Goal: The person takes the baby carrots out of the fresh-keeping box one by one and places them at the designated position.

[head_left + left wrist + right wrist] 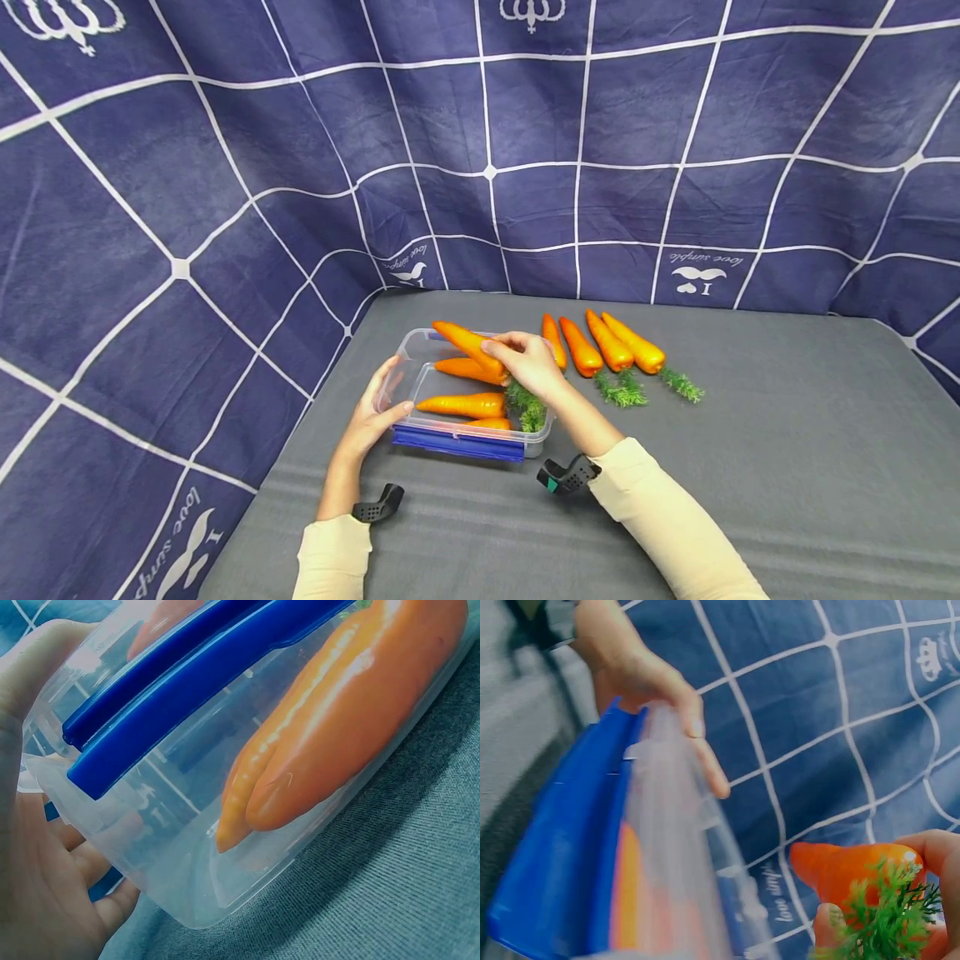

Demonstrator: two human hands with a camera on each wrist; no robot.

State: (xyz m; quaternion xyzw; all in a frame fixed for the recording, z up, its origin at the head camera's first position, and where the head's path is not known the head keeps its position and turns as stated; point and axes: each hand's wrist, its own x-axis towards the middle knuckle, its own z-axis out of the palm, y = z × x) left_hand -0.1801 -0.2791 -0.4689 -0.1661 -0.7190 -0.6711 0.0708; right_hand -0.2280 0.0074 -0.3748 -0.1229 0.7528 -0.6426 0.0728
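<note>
A clear plastic container (420,342) with blue latch flaps (457,443) stands on the grey cloth. My left hand (372,419) grips its left end, the thumb over the rim and the fingers along the outer wall. Inside lie several carrots (465,406), their green tops (528,408) toward the right end; two carrots (360,712) show through the wall in the left wrist view. Over the container's far side, my right hand (528,362) pinches another orange carrot (465,339) near its thick end, tip pointing left. Green leaves (889,907) hang from that carrot in the right wrist view.
Several loose carrots (581,350) lie in a row right of the container, with leafy tops (622,389) toward me. A blue curtain (420,125) with white lines hangs behind and to the left. The grey table cloth (787,450) extends to the right.
</note>
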